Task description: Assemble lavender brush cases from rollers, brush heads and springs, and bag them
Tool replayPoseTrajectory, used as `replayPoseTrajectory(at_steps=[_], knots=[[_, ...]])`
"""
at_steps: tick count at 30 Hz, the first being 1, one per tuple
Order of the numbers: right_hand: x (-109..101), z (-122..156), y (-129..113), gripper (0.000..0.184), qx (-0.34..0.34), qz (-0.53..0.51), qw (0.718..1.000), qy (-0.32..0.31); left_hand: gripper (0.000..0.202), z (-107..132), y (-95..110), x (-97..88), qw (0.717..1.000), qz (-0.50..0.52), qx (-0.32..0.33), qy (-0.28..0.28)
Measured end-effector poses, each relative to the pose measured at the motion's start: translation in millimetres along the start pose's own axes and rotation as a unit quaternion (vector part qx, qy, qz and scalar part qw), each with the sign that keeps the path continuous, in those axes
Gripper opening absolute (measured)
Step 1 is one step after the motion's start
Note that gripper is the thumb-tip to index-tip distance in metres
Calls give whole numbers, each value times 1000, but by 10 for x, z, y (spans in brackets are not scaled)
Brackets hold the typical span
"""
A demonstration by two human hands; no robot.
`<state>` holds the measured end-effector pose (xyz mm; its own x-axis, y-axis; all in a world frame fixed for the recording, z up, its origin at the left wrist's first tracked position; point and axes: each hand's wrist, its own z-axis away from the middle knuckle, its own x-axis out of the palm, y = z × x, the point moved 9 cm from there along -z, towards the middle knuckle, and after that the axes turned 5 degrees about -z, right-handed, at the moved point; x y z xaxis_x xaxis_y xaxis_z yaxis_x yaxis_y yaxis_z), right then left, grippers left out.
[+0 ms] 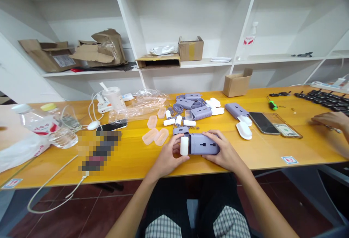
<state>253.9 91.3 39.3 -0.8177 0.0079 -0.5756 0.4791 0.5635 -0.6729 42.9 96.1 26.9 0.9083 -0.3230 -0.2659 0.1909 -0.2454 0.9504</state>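
My right hand (224,151) grips a purple plastic housing (203,144) with socket holes on its face, just above the wooden table (131,158). My left hand (168,157) pinches a white rounded cap (184,145) against the housing's left end. Another purple piece (180,130) lies right behind them. A pile of purple housings (191,106) and white cylinders (174,121) sits farther back.
Translucent pink caps (156,136) lie to the left, white covers (244,129) and a phone (262,122) to the right. A water bottle (46,125), cup (114,98), cables and a screwdriver (272,103) are around. Another person's hand (328,120) rests at the right.
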Motion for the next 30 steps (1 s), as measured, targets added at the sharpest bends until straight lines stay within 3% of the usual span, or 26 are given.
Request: replayPoseTrajectory(at_steps=[5, 11, 26, 30], knots=[[17, -3, -7, 82, 7, -54, 998, -32, 88, 13, 38, 27, 998, -47, -13, -33], [11, -12, -1, 85, 15, -90, 994, -55, 95, 12, 28, 30, 999, -25, -14, -47], [55, -3, -51, 85, 19, -92, 989, -112, 89, 21, 86, 52, 994, -95, 16, -41], [71, 21, -11, 86, 28, -63, 992, -109, 90, 11, 90, -17, 996, -81, 31, 7]])
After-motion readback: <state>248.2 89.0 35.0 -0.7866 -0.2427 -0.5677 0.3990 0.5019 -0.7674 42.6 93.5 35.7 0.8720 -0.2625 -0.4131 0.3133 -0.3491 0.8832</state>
